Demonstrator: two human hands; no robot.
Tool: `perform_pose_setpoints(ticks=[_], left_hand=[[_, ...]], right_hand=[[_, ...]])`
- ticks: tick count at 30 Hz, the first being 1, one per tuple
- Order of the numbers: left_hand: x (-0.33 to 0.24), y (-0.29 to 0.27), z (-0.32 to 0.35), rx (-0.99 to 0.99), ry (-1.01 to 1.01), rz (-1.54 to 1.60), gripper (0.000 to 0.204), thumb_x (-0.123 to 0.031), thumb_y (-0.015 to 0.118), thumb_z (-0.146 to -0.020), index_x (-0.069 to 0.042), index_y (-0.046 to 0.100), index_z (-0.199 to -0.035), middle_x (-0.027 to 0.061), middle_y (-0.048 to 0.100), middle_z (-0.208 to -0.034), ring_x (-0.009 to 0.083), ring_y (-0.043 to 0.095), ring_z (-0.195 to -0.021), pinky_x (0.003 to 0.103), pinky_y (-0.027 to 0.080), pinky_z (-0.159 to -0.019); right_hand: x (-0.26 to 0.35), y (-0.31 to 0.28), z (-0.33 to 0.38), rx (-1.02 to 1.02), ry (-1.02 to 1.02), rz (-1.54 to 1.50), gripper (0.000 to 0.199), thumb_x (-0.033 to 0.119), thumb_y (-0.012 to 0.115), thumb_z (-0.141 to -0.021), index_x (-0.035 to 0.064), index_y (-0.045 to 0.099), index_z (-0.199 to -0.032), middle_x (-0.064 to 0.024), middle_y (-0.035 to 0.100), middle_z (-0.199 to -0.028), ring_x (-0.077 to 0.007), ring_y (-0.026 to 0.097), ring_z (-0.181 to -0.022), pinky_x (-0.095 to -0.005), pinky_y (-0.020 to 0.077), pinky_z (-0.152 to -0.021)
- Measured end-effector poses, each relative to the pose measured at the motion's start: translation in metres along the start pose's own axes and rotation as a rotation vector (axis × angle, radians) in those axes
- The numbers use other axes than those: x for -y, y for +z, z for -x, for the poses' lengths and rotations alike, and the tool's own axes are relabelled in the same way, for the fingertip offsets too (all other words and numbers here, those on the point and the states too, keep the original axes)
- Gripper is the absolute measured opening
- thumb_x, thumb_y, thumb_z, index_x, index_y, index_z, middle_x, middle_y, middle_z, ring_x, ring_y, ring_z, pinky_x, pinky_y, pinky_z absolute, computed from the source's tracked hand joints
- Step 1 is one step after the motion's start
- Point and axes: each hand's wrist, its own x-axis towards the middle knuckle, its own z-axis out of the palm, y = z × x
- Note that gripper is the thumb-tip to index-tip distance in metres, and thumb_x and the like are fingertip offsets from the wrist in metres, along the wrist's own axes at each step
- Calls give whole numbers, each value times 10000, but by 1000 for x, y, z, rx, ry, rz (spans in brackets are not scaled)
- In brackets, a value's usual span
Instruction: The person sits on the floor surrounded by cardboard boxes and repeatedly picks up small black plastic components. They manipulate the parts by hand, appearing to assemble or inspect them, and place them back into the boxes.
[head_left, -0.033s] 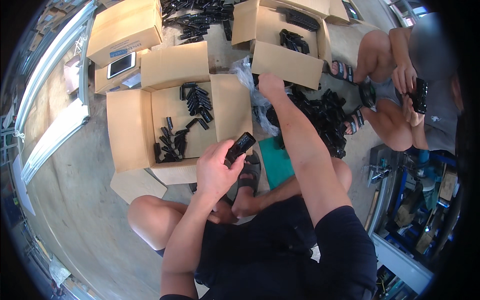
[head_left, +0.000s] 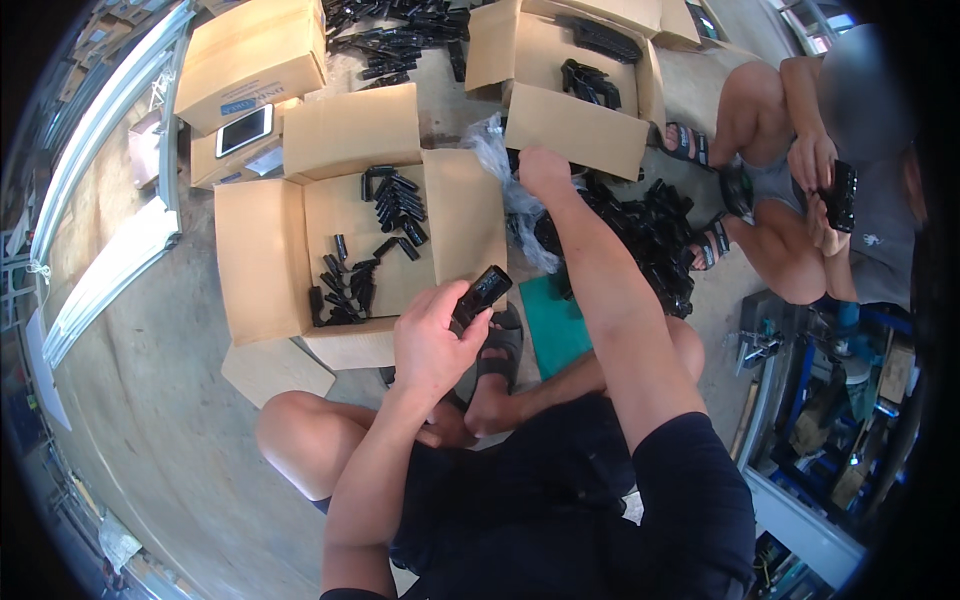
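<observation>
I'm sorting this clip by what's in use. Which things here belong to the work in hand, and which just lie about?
In use:
left hand holding a black part
right hand at the clear plastic bag
open box with black parts
pile of black parts

Lying about:
phone on a closed box
green mat

Workshop floor: parts cartons [head_left: 262, 250], racking [head_left: 800, 500].

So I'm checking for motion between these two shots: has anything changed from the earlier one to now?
Nothing visibly changed. The left hand holds the same black part over the open cardboard box, and the right hand is at the clear plastic bag by the pile of black parts, as before.
</observation>
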Motion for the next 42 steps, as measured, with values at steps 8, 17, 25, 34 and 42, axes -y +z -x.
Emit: perform_pose_setpoints(ticks=[8, 17, 25, 34, 42], left_hand=[[-1, -1, 2, 12, 30, -68, 349, -155, 830, -790, -23, 693, -1082, 142, 721, -952, 309, 690, -807, 385, 549, -673], [-6, -1, -4, -59, 62, -177, 357, -229, 818, -803, -74, 701, -1102, 123, 730, -948, 331, 698, -819, 417, 548, -716], [-45, -6, 28, -91, 177, -161, 351, -228, 823, -790, -78, 712, -1086, 128, 727, -936, 328, 706, -860, 411, 562, -762], [-41, -11, 56, -158, 176, -219, 339, -246, 825, -786, -103, 717, -1075, 101, 717, -905, 291, 673, -774, 387, 538, -697], [-51, -20, 66, -214, 176, -120, 322, -220, 804, -792, -85, 704, -1067, 123, 716, -945, 345, 688, -902, 439, 548, -783]], right_hand=[[2, 24, -1, -44, 6, -114, 230, 100, 577, -880, -20, 740, -989, -272, 724, -1064, -408, 709, -1046, -485, 571, -915], [11, -130, 90, -284, -182, -517, 228, 85, 537, -970, 37, 716, -1102, -197, 727, -1110, -370, 694, -1077, -454, 553, -918], [-3, -385, 401, -828, -968, -673, 228, 168, 507, -1050, 18, 676, -1084, -75, 629, -921, -179, 591, -823, -316, 514, -790], [2, -380, 542, -754, -1357, -306, 209, 69, 512, -989, -20, 655, -1112, -136, 631, -1015, -222, 626, -872, -317, 543, -808], [-22, -347, 500, -882, -1211, -1113, 238, -19, 515, -936, -54, 636, -1137, -190, 634, -1098, -261, 658, -916, -318, 570, -824]])
